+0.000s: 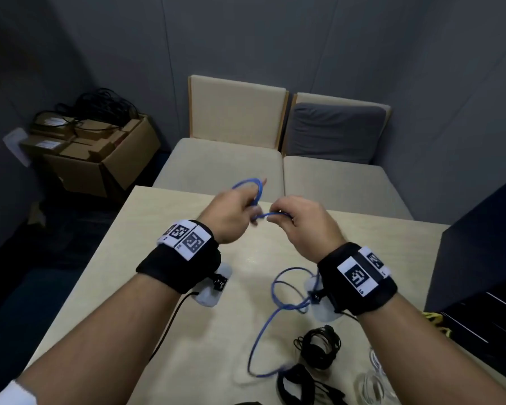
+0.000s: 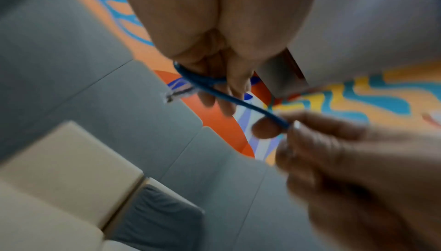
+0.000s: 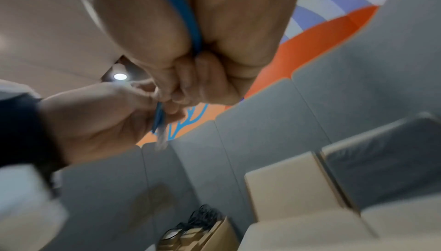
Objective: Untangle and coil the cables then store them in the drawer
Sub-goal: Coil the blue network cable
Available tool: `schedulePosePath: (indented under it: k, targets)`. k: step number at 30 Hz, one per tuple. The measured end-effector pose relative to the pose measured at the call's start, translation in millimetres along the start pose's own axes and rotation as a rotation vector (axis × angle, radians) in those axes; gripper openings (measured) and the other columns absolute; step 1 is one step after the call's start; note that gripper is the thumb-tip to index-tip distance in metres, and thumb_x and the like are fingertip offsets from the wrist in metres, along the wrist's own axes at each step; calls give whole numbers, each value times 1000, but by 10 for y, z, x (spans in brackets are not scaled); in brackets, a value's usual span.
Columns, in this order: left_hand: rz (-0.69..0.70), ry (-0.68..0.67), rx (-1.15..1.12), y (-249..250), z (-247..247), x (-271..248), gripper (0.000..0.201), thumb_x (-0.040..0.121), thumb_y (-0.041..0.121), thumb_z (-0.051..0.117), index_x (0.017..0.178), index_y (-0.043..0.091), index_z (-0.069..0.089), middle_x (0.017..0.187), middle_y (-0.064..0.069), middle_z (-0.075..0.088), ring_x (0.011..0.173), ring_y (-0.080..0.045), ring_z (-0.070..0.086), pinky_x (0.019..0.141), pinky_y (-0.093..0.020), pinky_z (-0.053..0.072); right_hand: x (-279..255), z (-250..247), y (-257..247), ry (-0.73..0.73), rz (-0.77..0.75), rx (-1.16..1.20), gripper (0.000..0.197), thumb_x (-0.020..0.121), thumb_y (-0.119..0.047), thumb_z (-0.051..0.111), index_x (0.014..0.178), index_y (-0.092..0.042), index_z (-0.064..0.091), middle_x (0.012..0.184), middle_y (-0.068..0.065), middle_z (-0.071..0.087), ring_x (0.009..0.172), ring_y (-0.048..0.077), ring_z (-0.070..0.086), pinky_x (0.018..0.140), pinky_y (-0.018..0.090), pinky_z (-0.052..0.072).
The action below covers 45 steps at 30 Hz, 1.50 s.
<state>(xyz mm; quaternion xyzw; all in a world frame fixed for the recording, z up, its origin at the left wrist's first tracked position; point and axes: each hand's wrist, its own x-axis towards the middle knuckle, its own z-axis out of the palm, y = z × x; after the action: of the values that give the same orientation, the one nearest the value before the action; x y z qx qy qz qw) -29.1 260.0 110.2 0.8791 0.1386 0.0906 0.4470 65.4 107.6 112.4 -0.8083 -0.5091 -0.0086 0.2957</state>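
Left fingers [image 2: 229, 87]: the left hand [image 1: 231, 213] has them curled round a small loop of the blue cable [image 1: 275, 299], and the loop stands up past the knuckles, raised above the far half of the bench [image 1: 146, 229].
Right fingers [image 2: 269, 128]: the right hand [image 1: 301, 220] pinches the same cable between thumb and forefinger with the other fingers folded in. It is just beside the left hand.
Between the hands: a short, fairly straight stretch of blue cable.
Rest of the blue cable: it runs back across the right palm, drops under the right wrist and hangs in loose loops over the middle of the bench. The tail trails toward the near edge, blurred at its end.
Wrists: each wears a black band with printed square markers.
Black coil [image 1: 319, 344]: a wound bundle on the bench near the right edge, clear of the blue loops.
Second black bundle [image 1: 298, 381]: at the near edge, touching the blue tail or just beside it; I cannot tell which.
White cable [image 1: 371, 378]: by the near right corner, too blurred to read.
Yellow cable [image 1: 433, 318]: at the right edge, against the dark cabinet [image 1: 479, 258].
Cabinet: it stands at the right edge; I cannot tell whether its drawer is open.
Beyond the far edge: two beige seats [image 1: 225, 162], one with a grey cushion [image 1: 333, 130].
Floor, left: a cardboard box [image 1: 100, 159] with black cables heaped on it.
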Motion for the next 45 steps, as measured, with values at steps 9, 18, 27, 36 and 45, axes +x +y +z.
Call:
schedulePosePath:
  k: [9, 18, 27, 36, 45]
  targets:
    - [-80, -351, -343, 76, -324, -214, 41, 90, 44, 46, 89, 11, 70, 50, 4, 30, 49, -15, 22, 46, -25, 21, -142, -90, 343, 18, -32, -264, 23, 91, -36, 60, 84, -14, 60, 81, 2, 57, 67, 31, 53, 54, 31, 33]
    - [-19, -329, -1074, 72, -57, -314, 23, 90, 24, 49, 81, 6, 61, 42, 8, 32, 36, -4, 24, 43, -19, 32, -94, 141, 502, 226, 120, -95, 21, 91, -23, 48, 91, -12, 67, 85, 8, 57, 80, 33, 54, 70, 39, 43]
    - [177, 25, -1662, 368, -133, -258, 40, 90, 23, 40, 113, 3, 65, 63, 9, 57, 46, -3, 45, 58, -18, 49, -265, 267, 266, 25, 269, 181, 4, 93, -17, 56, 92, -21, 58, 76, -4, 61, 68, 22, 59, 68, 32, 47]
    - [151, 519, -1377, 188, -83, -64, 53, 100, 0, 35, 149, 10, 19, 121, 1, 61, 105, -12, 65, 96, -25, 49, -436, 273, -58, -94, 258, 418, 12, 93, -12, 54, 99, -23, 52, 69, -7, 57, 56, 6, 48, 60, 22, 40]
    - [91, 34, -11, -128, 132, -133, 27, 100, 22, 43, 123, 20, 56, 112, 0, 68, 102, -9, 63, 97, -31, 46, -373, 8, -133, 180, 19, 361, 22, 91, -10, 58, 98, -28, 46, 75, -6, 55, 69, 8, 50, 66, 20, 42]
